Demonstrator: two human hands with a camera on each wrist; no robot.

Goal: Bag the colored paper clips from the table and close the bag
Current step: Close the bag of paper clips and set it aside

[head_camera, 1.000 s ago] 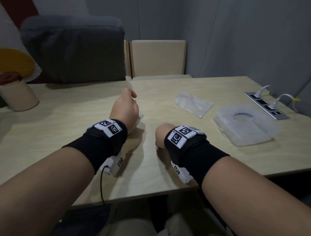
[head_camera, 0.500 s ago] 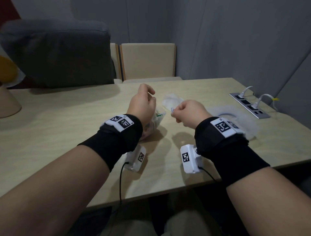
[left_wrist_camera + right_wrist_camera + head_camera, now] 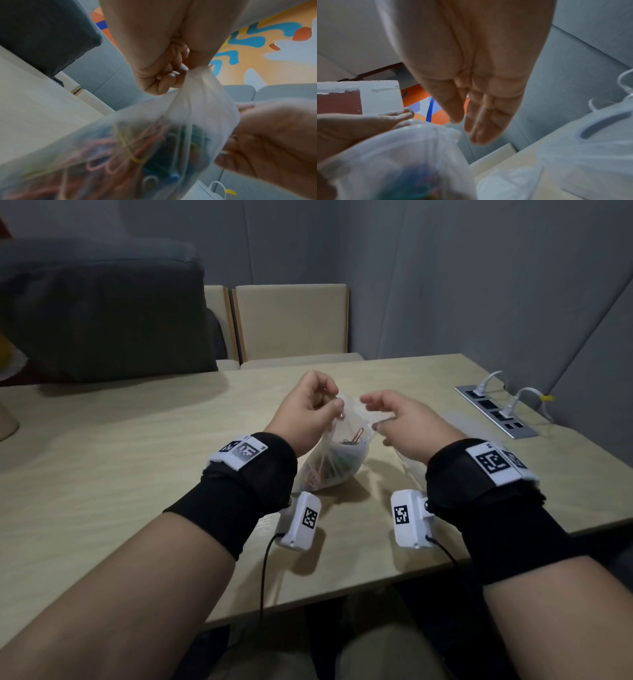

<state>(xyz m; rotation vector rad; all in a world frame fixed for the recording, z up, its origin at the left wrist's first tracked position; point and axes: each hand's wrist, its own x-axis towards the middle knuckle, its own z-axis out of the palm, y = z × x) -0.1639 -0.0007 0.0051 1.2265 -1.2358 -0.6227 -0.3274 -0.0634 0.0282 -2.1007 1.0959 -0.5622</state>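
Note:
A clear plastic bag (image 3: 334, 463) holding several colored paper clips (image 3: 327, 472) hangs just above the table (image 3: 120, 457). My left hand (image 3: 334, 405) pinches the bag's top edge between thumb and fingers; the left wrist view shows the pinched plastic (image 3: 197, 75) bunched under the fingertips. One orange clip (image 3: 358, 436) sits high in the bag near its mouth. My right hand (image 3: 371, 414) hovers open at the right side of the mouth. In the right wrist view its fingers (image 3: 481, 121) are straight above the bag (image 3: 402, 155) and hold nothing.
A clear plastic container (image 3: 599, 148) and a spare plastic bag (image 3: 510, 182) lie on the table right of the hands. A power strip (image 3: 496, 412) with white plugs is set into the far right. Chairs (image 3: 291, 323) and a dark cushion (image 3: 102, 313) stand behind the table.
The left hand has lifted the bag up off the table. The right hand has come up from the table to the bag's mouth, and its curled fingers have straightened.

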